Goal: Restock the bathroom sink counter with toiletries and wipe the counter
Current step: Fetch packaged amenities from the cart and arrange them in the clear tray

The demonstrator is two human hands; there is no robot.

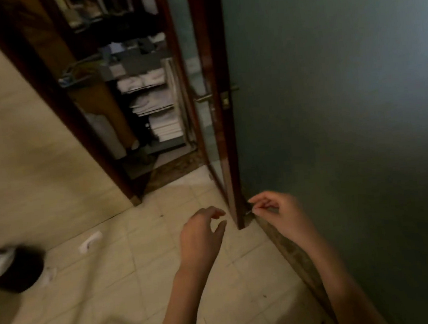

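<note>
Both blurred | left hand (202, 238) fingers loosely curled, empty | right hand (278, 214) fingers pinch thin item (249, 211) (unidentifiable) beside door (229, 160)

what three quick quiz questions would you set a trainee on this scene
1. True or false: the door stands open.
2. The black bin stands: A on the floor at the person's left; B on a shelf; C behind the door.
3. Which hand pinches a small thin object by the door's lower edge?

Key: 1 true. 2 A. 3 the right hand; the left hand holds nothing.
</note>
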